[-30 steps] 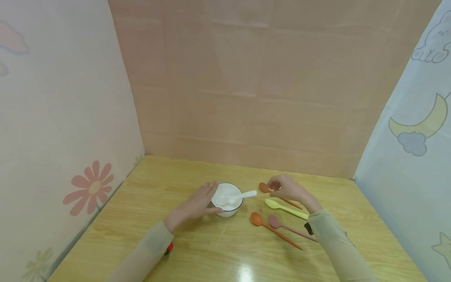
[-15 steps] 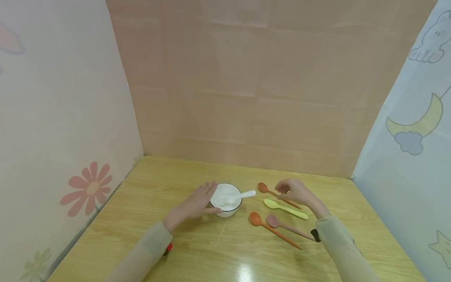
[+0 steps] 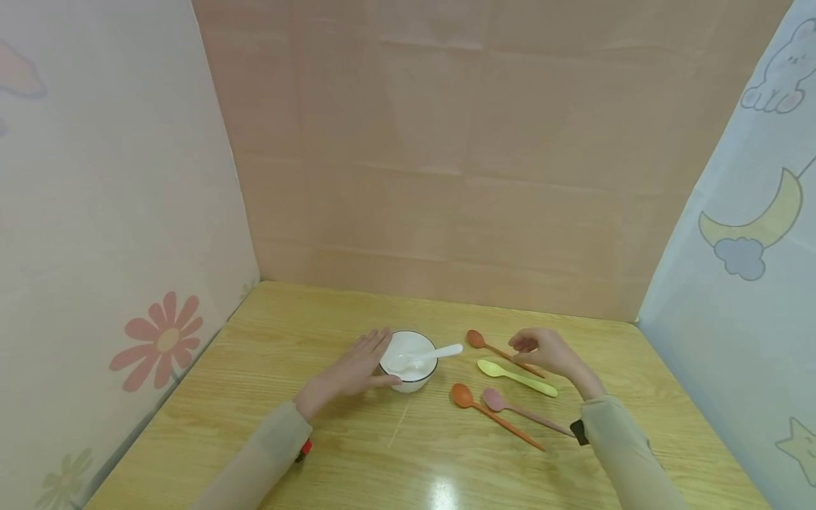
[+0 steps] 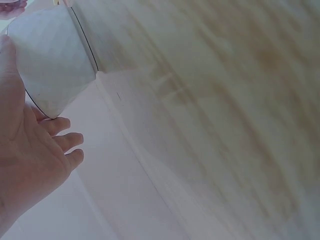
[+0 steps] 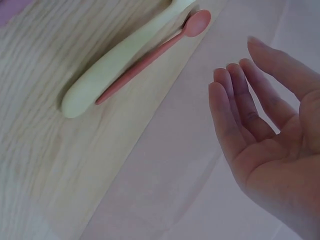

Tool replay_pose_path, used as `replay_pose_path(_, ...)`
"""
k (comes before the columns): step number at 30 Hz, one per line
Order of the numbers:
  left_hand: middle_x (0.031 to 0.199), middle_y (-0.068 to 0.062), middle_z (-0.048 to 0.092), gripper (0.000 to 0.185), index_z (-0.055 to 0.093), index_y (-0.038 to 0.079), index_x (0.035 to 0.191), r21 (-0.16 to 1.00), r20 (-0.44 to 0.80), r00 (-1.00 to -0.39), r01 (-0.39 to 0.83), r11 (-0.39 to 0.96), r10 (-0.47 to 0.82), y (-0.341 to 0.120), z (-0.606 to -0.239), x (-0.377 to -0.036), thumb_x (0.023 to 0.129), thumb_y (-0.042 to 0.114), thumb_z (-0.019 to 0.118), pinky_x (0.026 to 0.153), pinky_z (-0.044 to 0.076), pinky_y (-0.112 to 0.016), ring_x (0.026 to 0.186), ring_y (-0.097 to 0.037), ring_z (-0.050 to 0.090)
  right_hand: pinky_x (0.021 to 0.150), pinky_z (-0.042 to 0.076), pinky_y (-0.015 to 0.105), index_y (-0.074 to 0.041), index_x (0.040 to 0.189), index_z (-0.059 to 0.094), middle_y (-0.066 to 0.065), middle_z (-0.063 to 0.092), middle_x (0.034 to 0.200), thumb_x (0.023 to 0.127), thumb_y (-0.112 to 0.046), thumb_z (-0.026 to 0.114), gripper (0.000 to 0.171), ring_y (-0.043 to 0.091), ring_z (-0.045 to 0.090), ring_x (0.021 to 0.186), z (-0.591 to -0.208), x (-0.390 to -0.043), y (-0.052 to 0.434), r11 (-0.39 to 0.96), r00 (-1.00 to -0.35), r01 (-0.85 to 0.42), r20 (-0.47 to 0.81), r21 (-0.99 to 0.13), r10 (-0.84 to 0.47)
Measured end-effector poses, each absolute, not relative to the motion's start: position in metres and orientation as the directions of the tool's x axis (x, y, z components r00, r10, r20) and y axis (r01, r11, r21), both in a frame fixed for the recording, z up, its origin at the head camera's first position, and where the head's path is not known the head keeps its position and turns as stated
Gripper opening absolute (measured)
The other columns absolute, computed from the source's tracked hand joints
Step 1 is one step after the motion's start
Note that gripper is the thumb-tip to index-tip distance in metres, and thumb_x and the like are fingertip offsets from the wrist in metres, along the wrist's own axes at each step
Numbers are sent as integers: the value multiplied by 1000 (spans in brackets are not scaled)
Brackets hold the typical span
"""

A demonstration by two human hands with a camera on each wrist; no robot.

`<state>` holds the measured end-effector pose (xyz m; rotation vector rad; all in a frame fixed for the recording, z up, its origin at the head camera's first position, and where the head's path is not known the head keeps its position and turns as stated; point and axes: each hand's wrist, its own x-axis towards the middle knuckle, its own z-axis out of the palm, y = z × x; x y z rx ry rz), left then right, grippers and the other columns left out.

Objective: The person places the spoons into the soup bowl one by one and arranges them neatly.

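A white bowl [image 3: 413, 387] with a dark rim stands mid-table, and a white spoon [image 3: 450, 350] leans in it, handle out to the right. My left hand [image 3: 349, 368] rests on the bowl's left side, fingers extended along the rim and thumb at the near side. In the left wrist view the palm faces the bowl [image 4: 55, 57]. My right hand [image 3: 545, 351], fingers loosely bent and holding nothing, hovers over the handle of the far rust-orange spoon [image 3: 475, 339]. A yellow spoon [image 3: 513, 376] lies just nearer, also visible in the right wrist view beside the rust-orange spoon [image 5: 145, 61].
Nearer on the wooden table [image 3: 357, 460] lie an orange spoon [image 3: 462, 396] and a mauve spoon [image 3: 494, 400], handles toward the lower right. A beige back wall [image 3: 433, 212] and printed side walls enclose the table.
My right hand has moved to the right, away from the bowl end of the rust-orange spoon and along its handle. The left hand, bowl and spoons have stayed in place.
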<state>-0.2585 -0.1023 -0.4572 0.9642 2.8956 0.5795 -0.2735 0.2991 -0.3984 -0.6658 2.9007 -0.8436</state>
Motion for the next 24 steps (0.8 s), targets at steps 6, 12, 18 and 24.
replay_pose_path(6, 165, -22, 18, 96, 18, -5, 156, 359, 81, -809, 569, 740, 583, -103, -458, -259, 94, 58, 57, 124, 21, -55, 152, -43, 18, 71, 51, 19, 6, 109, 68, 21, 71, 100, 88, -8, 72, 26, 17, 65, 87, -405, -273, 308, 761, -925, -333, 37, -557, -377)
replay_pose_path(12, 165, -22, 18, 96, 17, -5, 156, 361, 82, -808, 570, 738, 584, -103, -457, -258, 94, 58, 57, 124, 20, -56, 152, -43, 18, 71, 53, 19, 9, 111, 66, 24, 70, 104, 89, -8, 72, 28, 23, 66, 90, -413, -275, 317, 752, -935, -294, 12, -590, -356)
replay_pose_path(18, 165, -21, 16, 97, 15, -3, 157, 352, 73, -810, 567, 744, 582, -103, -457, -258, 94, 60, 54, 125, 19, -55, 153, -42, 17, 70, 53, 19, 9, 113, 66, 23, 70, 104, 89, -8, 71, 30, 23, 67, 91, -421, -278, 326, 751, -938, -274, -6, -601, -346)
replay_pose_path(24, 165, -21, 17, 97, 17, -4, 157, 363, 80, -809, 567, 739, 582, -102, -458, -258, 94, 60, 55, 125, 20, -55, 153, -42, 18, 74, 56, 28, 7, 113, 66, 22, 70, 105, 89, -11, 72, 31, 24, 67, 92, -425, -279, 331, 766, -944, -247, -29, -594, -328)
